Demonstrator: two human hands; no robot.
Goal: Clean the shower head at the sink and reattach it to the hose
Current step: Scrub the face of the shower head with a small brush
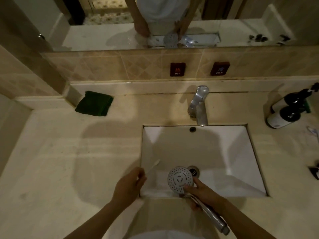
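Observation:
A chrome shower head (pixel 180 179) with a round perforated face points up over the front of the white sink basin (pixel 238 152), just left of the drain (pixel 193 171). My right hand (pixel 202 191) grips its neck and handle; the handle runs back toward the lower right. No hose is in view. My left hand (pixel 129 185) pinches a thin white toothbrush (pixel 153 165) at the basin's left rim, its bristle end angled up and right, apart from the shower head.
A chrome faucet (pixel 198 106) stands behind the basin. A folded dark green cloth (pixel 95 103) lies on the counter at the back left. Dark pump bottles (pixel 290 109) stand at the right edge. A mirror hangs above the tiled backsplash.

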